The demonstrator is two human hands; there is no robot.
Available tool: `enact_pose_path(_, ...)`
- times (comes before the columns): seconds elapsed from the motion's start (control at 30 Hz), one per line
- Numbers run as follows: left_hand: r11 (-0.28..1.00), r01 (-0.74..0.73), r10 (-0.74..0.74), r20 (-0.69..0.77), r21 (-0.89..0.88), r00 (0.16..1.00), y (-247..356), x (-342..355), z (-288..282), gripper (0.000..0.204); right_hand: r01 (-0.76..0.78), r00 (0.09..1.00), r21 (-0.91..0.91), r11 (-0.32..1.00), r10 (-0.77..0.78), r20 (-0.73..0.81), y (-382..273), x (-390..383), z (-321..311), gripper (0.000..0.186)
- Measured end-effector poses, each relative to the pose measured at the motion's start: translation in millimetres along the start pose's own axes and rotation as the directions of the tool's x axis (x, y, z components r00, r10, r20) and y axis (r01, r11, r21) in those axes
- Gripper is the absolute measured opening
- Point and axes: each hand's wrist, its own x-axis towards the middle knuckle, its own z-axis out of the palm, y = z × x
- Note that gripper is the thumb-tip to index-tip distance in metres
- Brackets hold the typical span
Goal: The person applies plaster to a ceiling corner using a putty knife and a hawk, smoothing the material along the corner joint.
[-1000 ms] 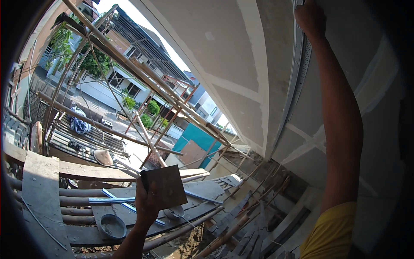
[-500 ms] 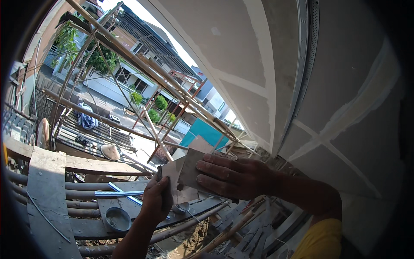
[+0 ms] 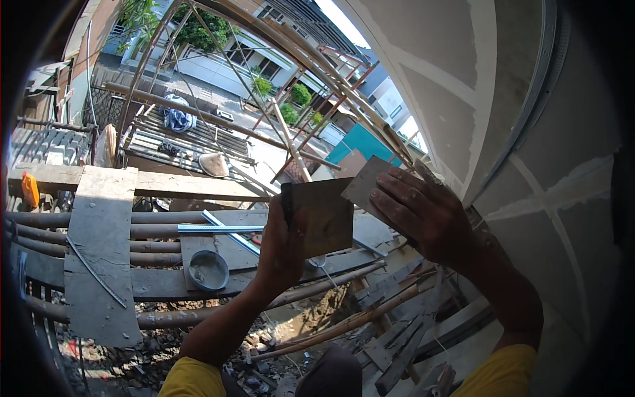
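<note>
My left hand [image 3: 283,246] is closed round the dark edge grip of a square, flat filling knife [image 3: 325,218], its brownish, stained face turned toward me. Just to the right, my right hand [image 3: 423,215] grips a second wide filling knife [image 3: 362,186], with the fingers laid along its grey blade. The two blades come close at their neighbouring corners; whether they touch I cannot tell. Below and left of my left hand, a round bowl [image 3: 225,274] of grey paste stands on the boards. Blue-and-white strips [image 3: 221,229] lie crossed behind it.
Bamboo poles [image 3: 162,320] and a wide plank [image 3: 99,258] form the platform, with rubble [image 3: 248,347] showing below. Jointed wall boards [image 3: 549,178] rise close on the right. An orange container [image 3: 30,190] is at far left. A conical hat [image 3: 213,165] lies beyond the platform edge.
The blades overlapped earlier; now they are drawn apart, the left one facing me bare and the right one lifted right and upward. The view has tilted down, showing more platform.
</note>
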Motion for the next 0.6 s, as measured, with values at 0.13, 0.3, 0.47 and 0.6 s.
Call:
enact_pose_path(0.13,1.0,-0.003,0.003,0.009,0.0,1.0,4,-6,8,0.035,0.032,0.999,0.071,0.997,-0.035,0.042,-29,-2,22,0.03)
enact_pose_path(0.3,0.996,-0.05,0.047,-0.039,-0.079,0.998,-8,-7,13,0.033,0.075,0.996,0.082,0.994,-0.079,0.045,-33,-12,31,0.031)
enact_pose_path(0.47,0.996,-0.059,0.056,-0.04,-0.07,0.998,-23,-9,22,0.032,0.114,0.984,0.147,0.983,-0.131,0.117,-20,-25,31,0.028)
enact_pose_path(0.6,0.971,-0.012,-0.015,-0.112,-0.237,0.994,-15,-5,13,0.036,0.171,0.9,0.161,0.972,-0.22,0.375,-18,-57,46,0.025)
